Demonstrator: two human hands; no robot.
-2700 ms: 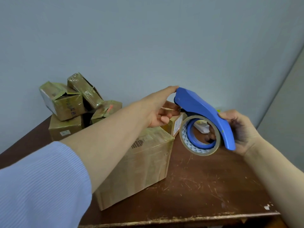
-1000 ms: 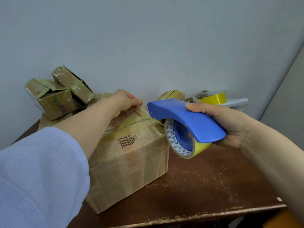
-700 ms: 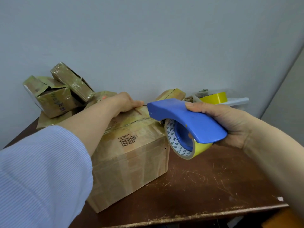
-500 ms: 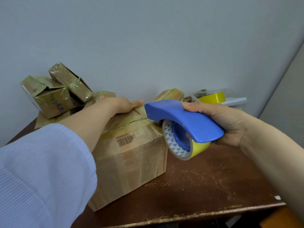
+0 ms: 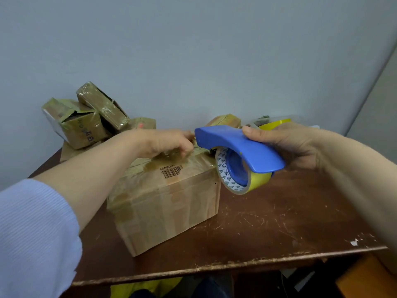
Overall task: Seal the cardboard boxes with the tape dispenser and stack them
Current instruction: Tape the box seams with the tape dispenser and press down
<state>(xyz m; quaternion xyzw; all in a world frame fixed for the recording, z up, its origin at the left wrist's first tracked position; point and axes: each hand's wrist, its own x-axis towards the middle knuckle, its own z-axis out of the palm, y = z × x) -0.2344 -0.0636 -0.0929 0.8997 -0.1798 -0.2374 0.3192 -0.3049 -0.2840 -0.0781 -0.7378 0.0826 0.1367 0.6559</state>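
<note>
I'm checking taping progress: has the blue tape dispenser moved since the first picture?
Yes. Measured against the barcoded cardboard box, the blue tape dispenser has come down from above its right end; its nose now sits at the box's top edge.

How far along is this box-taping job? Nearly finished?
Partway, it seems. Done: several small boxes wrapped in tape lie piled at the back left. In hand: the left hand presses on the big barcoded box while the right hand grips the blue tape dispenser at its top right edge, apparently laying a strip. Left: finishing that strip and stacking this box; another small box sits behind the dispenser.
</note>
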